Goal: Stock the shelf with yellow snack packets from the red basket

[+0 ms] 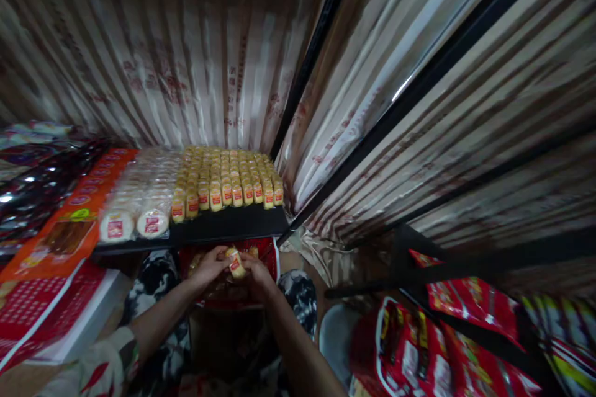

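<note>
Between my two hands is a small wrapped yellow snack cake [235, 263] with a red label, tilted a little. My left hand [212, 268] pinches its left side, while the fingers of my right hand [259, 274] close on its right side. Below them a red box [271, 255] with a pale edge sits between my knees, and more wrapped cakes show dimly inside. Just beyond, rows of the same yellow cakes [228, 183] stand upright on a black shelf [233, 223]. My hands are in front of and lower than the shelf edge.
Left of the cakes stand rows of round white packets [153, 222], an orange pack [65, 223] and dark shiny packs [41, 192]. A red-and-white carton [51, 310] is at my left. Black metal bars [363, 146] cross in front of a curtain [195, 56]. Red snack bags [470, 301] lie at right.
</note>
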`<state>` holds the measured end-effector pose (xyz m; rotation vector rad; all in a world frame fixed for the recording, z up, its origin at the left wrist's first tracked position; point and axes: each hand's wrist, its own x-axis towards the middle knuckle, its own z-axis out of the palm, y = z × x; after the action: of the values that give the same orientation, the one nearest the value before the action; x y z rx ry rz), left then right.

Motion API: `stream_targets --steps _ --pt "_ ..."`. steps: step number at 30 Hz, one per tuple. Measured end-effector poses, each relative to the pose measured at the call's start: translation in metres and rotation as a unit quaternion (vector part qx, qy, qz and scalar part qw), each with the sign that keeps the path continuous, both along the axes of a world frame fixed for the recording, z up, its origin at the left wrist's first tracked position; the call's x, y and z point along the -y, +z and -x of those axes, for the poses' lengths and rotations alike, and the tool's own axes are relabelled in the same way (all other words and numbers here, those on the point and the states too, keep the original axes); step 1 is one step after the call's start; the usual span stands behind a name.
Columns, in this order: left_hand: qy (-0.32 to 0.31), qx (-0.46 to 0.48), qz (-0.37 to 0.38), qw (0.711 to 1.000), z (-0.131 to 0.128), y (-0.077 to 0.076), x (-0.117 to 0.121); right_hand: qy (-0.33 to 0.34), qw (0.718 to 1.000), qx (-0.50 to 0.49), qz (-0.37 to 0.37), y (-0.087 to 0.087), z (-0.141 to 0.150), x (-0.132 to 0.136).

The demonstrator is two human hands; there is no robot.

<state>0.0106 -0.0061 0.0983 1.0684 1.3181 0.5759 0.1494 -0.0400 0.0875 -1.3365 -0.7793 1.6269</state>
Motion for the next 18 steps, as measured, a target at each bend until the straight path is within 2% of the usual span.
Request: stream_targets --steps 3,5,7,9,11,14,16,18 --pt "-0.004 0.010 -0.034 0.999 -0.004 0.012 -0.005 -0.019 0.999 -0.039 0.028 0.009 0.000 -0.005" --pt "-0.014 -0.003 -0.071 0.997 -0.007 0.019 -0.013 -0.044 0.999 -0.004 -0.009 0.013 0.001 -0.010" --pt "-0.024 -0.033 -0.120 0.992 -0.011 0.027 -0.025 -0.088 0.991 0.073 -0.072 0.018 0.000 -0.016" --pt "-0.029 -0.080 -0.175 0.981 -0.017 0.037 -0.038 -0.146 0.959 0.193 -0.148 0.023 -0.001 -0.020" --pt "-0.031 -0.131 -0.224 0.965 -0.025 0.048 -0.052 -0.190 0.903 0.317 -0.218 0.030 -0.004 -0.025" --pt "-0.027 -0.187 -0.270 0.944 -0.042 0.063 -0.071 -0.192 0.829 0.438 -0.290 0.038 -0.009 -0.032" --pt "-0.023 -0.213 -0.284 0.935 -0.054 0.069 -0.083 -0.181 0.803 0.476 -0.309 0.040 -0.014 -0.040" --pt "-0.020 -0.229 -0.298 0.926 -0.066 0.072 -0.095 -0.175 0.792 0.494 -0.314 0.037 -0.019 -0.051"
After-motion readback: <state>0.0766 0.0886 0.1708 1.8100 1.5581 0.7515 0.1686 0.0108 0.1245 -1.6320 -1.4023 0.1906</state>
